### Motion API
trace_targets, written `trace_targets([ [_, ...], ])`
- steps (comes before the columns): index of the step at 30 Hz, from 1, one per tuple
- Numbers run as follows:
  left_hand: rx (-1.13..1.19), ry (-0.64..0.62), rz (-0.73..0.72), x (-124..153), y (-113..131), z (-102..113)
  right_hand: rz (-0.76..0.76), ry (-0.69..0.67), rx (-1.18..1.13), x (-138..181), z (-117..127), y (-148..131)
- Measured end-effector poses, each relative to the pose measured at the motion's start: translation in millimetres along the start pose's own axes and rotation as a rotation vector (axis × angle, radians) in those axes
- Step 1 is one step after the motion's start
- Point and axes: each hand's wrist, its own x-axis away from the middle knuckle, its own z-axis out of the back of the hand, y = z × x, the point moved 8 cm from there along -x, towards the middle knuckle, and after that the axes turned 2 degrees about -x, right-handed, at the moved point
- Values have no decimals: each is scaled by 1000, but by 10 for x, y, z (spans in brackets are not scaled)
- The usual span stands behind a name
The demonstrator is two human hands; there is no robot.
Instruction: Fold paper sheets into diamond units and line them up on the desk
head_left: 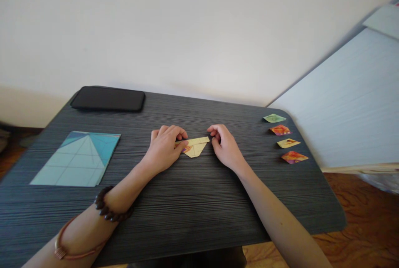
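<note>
A small yellow folded paper (197, 146) with an orange patch lies flat in the middle of the dark striped table (193, 205). My left hand (165, 148) rests on its left end, fingers curled and pressing the paper down. My right hand (225, 145) sits at the paper's right end, fingertips curled and pinching its upper right corner. A bead bracelet and a copper bangle circle my left wrist.
A black phone (108, 99) lies at the table's far left. A blue-green sheet of paper (77, 159) rests at the left. Several small folded paper pieces (285, 139) line the right edge. A pale board (349, 106) leans beside the table on the right.
</note>
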Motion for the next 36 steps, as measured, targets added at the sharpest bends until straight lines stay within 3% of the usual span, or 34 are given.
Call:
trace_targets([
  [8,-78,75,-96,60,101,47,135,-74,163,81,-84,-204],
  [16,-31,67,-202,75,159,57,193,-65,212,41,-52,-235],
  [22,262,12,-139,33,128,105,258,77,268,47,73,-368],
  [28,427,-107,-49,15,79,39,362,110,199,85,85,-390],
  [32,421,-38,-48,11,31,77,351,99,107,77,101,-374],
  [36,269,156,-171,27,64,214,301,30,97,56,70,-367],
])
